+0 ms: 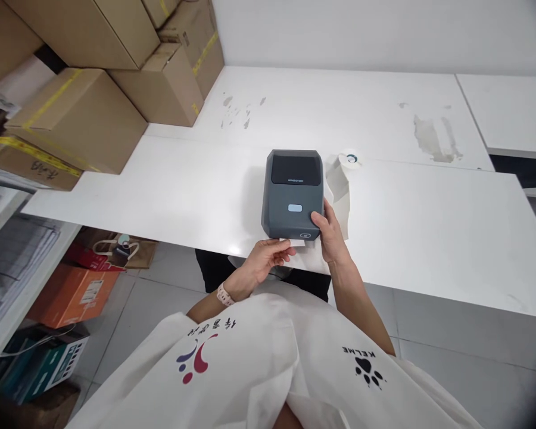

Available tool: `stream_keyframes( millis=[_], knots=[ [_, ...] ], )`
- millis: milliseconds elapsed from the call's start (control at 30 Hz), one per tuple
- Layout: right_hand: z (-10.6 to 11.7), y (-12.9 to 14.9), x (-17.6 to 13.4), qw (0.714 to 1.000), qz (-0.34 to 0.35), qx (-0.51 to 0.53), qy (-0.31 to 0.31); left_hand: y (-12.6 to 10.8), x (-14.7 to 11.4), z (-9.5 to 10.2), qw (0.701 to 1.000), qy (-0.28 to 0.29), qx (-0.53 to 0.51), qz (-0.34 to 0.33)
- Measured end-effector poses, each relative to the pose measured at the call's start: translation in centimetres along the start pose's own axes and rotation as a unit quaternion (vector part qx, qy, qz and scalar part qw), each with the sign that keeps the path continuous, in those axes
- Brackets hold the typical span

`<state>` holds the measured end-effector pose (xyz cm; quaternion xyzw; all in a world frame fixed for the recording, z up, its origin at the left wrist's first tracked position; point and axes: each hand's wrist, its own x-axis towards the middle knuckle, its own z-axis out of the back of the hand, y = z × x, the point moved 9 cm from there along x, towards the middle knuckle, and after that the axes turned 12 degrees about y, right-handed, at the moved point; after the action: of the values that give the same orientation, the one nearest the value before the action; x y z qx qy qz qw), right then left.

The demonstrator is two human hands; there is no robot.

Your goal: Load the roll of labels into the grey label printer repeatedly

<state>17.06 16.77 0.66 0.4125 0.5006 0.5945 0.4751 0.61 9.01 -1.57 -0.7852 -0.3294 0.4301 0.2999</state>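
A dark grey label printer stands near the front edge of the white table, with a black window on top and a light button. My right hand grips its right front corner, thumb on the top and fingers along the side. A short piece of white label paper shows at the printer's front slot. Just below that slot is my left hand, its thumb and curled fingers closed at the paper's left edge. To the right of the printer lies a label roll with a loose backing strip trailing toward me.
Cardboard boxes are stacked on the table's left end. The white table extends right, with peeled patches on its surface. Below left, an orange box and a green box stand beside a shelf. A wall bounds the back.
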Motion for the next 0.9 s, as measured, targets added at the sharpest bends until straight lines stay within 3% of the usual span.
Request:
stream_keyframes(
  millis=[67, 133, 233, 300, 400, 500, 567, 733, 833, 900],
  knots=[
    [1.3, 2.5, -0.9, 0.993, 0.029, -0.087, -0.078, -0.9, 0.2, 0.7, 0.996, -0.02, 0.078, -0.043],
    [1.3, 6.2, -1.9, 0.964, 0.112, -0.214, -0.114, -1.4, 0.1, 1.2, 0.985, -0.021, 0.158, -0.066],
    [-1.6, 9.9, -2.6, 0.907, 0.228, -0.351, -0.042, -1.3, -0.5, 2.2, 0.971, 0.024, 0.232, -0.049],
    [-3.1, 10.5, -2.5, 0.883, 0.241, -0.402, -0.003, -1.5, -1.1, 3.4, 0.963, 0.035, 0.266, -0.033],
    [-4.1, 10.9, -1.9, 0.871, 0.219, -0.44, 0.009, -3.4, -2.2, 6.1, 0.954, -0.038, 0.294, -0.052],
    [-4.4, 11.1, -1.4, 0.876, 0.214, -0.431, 0.015, -6.7, -3.6, 7.6, 0.928, -0.165, 0.301, -0.145],
    [-4.0, 10.7, -1.4, 0.895, 0.213, -0.39, 0.016, -8.2, -4.1, 7.0, 0.907, -0.203, 0.304, -0.208],
    [-0.5, 6.7, -2.8, 0.967, 0.152, -0.189, -0.08, -7.4, -2.5, 3.2, 0.922, -0.104, 0.299, -0.223],
    [0.4, 4.8, -3.2, 0.983, 0.106, -0.115, -0.092, -7.9, -2.5, 2.1, 0.915, -0.094, 0.304, -0.247],
    [0.7, 5.4, -2.7, 0.985, 0.108, -0.111, -0.082, -9.6, -2.8, 1.7, 0.9, -0.105, 0.316, -0.28]
  ],
)
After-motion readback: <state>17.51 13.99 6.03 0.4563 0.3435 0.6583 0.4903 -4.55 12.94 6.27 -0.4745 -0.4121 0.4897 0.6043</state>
